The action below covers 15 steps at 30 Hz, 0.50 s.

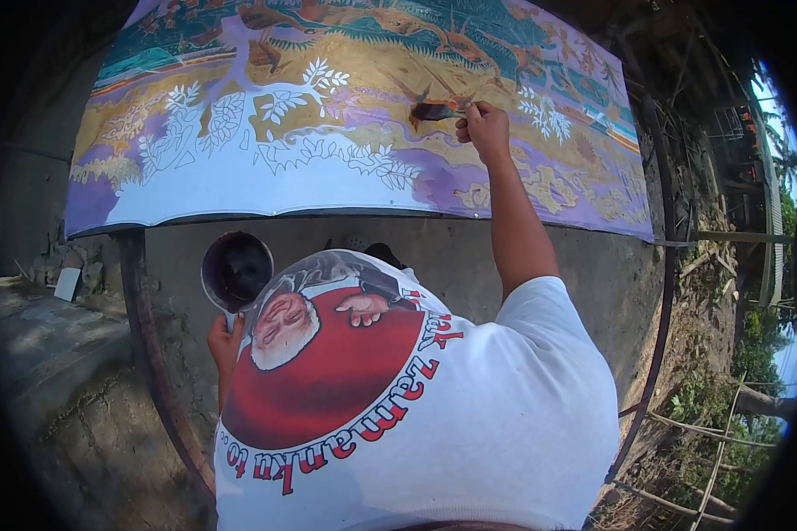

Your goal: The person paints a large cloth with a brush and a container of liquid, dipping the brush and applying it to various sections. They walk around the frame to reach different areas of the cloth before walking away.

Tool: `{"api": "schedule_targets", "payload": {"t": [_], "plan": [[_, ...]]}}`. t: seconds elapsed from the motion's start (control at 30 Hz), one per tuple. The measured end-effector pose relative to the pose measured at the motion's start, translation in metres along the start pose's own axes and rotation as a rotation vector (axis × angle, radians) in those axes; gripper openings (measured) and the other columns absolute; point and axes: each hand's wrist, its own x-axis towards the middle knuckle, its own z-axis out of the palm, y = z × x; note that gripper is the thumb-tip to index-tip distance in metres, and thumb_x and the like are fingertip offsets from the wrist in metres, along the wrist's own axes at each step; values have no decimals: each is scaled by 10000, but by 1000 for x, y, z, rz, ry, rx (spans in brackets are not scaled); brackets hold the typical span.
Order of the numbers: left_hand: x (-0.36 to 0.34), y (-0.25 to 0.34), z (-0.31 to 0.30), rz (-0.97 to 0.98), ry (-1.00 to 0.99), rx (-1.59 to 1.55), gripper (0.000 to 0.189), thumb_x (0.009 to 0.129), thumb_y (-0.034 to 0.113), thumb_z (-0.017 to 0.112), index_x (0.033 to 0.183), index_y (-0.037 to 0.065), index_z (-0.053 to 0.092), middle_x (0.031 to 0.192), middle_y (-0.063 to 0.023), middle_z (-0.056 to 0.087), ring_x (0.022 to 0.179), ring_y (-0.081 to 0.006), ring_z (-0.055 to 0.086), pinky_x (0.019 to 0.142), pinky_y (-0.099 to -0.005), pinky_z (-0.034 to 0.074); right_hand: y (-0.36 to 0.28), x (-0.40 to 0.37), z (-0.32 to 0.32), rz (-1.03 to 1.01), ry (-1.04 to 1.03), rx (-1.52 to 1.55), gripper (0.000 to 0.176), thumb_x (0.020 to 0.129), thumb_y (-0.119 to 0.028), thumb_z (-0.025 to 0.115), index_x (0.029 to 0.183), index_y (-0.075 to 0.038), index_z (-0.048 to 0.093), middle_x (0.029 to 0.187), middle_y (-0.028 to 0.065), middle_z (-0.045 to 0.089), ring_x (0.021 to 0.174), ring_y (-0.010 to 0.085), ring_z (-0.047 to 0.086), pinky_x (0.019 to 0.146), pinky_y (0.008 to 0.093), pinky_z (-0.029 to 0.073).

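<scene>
My right hand (487, 131) is closed around the handle of a brush (439, 111). The dark bristles point left and rest on or just over a tan part of a large painted cloth (274, 186). Purple, teal and ochre cover much of this cloth, while a pale area with outlined leaves lies along its near edge. Down at the left, my left hand (226, 341) grips a round pot (207, 281) at its near side. Dark liquid sits inside the pot, which is beside my body and just below the cloth's edge. My torso partly hides the left arm.
A dark frame post (142, 301) runs down under the cloth on the left, and another bar (660, 336) stands at the right. Concrete ground (469, 252) lies below. Bamboo poles (722, 442) and plants are off to the right.
</scene>
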Motion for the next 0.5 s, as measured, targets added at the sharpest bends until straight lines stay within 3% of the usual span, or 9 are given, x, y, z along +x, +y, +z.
{"api": "schedule_targets", "payload": {"t": [0.07, 0.13, 0.27, 0.33, 0.37, 0.5], "plan": [[4, 12, -1, -62, -36, -110, 449, 943, 196, 748, 685, 39, 416, 630, 30, 365, 619, -66, 336, 506, -309, 275, 3, 5, -1, -20, -8, 32, 278, 926, -143, 541, 912, 64, 725, 654, 119, 664, 501, 179, 643, 463, 325, 536], [5, 3, 5, -86, 4, -196, 436, 945, 193, 743, 686, 35, 430, 627, 28, 385, 620, -63, 346, 507, -307, 282, -7, 10, -13, -82, -91, -463, 282, 934, -170, 572, 881, 58, 729, 659, 128, 675, 520, 184, 661, 474, 350, 527], [6, 5, 9, -155, 52, -301, 403, 948, 192, 738, 699, 21, 470, 625, 24, 429, 627, -60, 365, 512, -304, 301, -18, 23, -28, -137, -11, -714, 266, 933, -189, 604, 862, 36, 729, 642, 129, 674, 531, 188, 671, 513, 368, 526], [7, -4, 16, -86, 52, -246, 402, 949, 195, 738, 703, 18, 472, 625, 23, 429, 627, -61, 366, 513, -305, 303, 0, 34, -23, -650, 205, -692, 249, 927, -199, 610, 863, 8, 732, 616, 121, 664, 529, 199, 674, 551, 363, 532], [9, -9, 18, -18, 66, -191, 401, 950, 198, 737, 707, 16, 474, 626, 22, 429, 627, -61, 366, 513, -306, 305, 9, 39, -19, -472, 89, -546, 244, 919, -195, 592, 877, -4, 737, 614, 113, 663, 529, 216, 676, 589, 365, 545], [11, -5, 12, -83, 27, -232, 419, 947, 211, 744, 708, 18, 459, 628, 18, 401, 627, -69, 354, 513, -308, 297, 11, 43, -37, -439, -102, -700, 260, 926, -200, 586, 883, 11, 733, 612, 116, 663, 517, 215, 672, 562, 366, 538]]}}
